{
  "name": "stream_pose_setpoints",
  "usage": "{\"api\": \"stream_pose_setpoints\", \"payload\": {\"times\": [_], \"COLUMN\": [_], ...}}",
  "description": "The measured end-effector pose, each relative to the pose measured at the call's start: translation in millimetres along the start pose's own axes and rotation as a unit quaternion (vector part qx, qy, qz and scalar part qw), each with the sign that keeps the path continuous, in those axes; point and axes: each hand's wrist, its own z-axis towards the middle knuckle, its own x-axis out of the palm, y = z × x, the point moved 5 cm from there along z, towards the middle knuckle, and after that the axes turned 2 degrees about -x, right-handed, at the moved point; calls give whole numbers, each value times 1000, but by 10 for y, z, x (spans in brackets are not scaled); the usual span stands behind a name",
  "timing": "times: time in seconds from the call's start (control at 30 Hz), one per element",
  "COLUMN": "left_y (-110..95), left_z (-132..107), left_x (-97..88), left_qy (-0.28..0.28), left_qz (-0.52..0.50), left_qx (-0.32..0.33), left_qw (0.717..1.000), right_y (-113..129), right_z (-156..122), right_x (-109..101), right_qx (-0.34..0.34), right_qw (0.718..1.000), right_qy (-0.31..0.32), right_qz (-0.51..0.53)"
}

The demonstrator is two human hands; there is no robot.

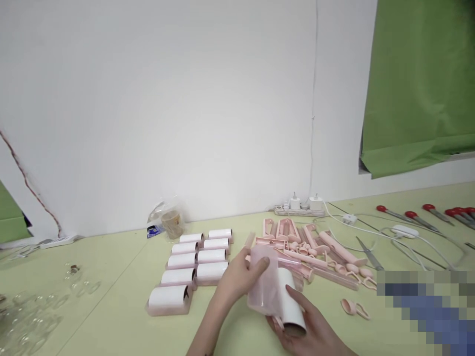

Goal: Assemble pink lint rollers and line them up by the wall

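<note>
My left hand [237,277] grips a translucent pink plastic cover [264,284] from its left side, thumb on top. My right hand [309,329] cups a white paper roll [291,301] from below; the roll sits partly inside the pink cover. Both hands are closed around this one assembly, low in the middle of the view. To the left lie two rows of finished white rolls in pink trays [195,264]. Just behind the hands is a heap of loose pink plastic parts [308,247].
The pale green table [111,296] meets a white wall. A power strip with chargers [299,207] and white cables sit at the back. Scissors [367,252], red-handled tools [426,215], a bagged cup [170,222] and clear plastic pieces [33,306] lie around. A blurred patch is at lower right.
</note>
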Motion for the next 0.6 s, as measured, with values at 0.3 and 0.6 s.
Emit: {"api": "stream_pose_setpoints", "payload": {"times": [0.3, 0.6], "left_y": [774, 917], "left_z": [-507, -586], "left_x": [-11, -2], "left_qy": [-52, -174], "left_qz": [-159, 0], "left_qx": [71, 39], "left_qw": [983, 984], "right_y": [535, 266], "right_z": [-177, -244], "right_x": [108, 185], "right_qx": [-118, -34], "right_qw": [982, 997], "right_qy": [-1, 30], "right_qz": [145, 56]}}
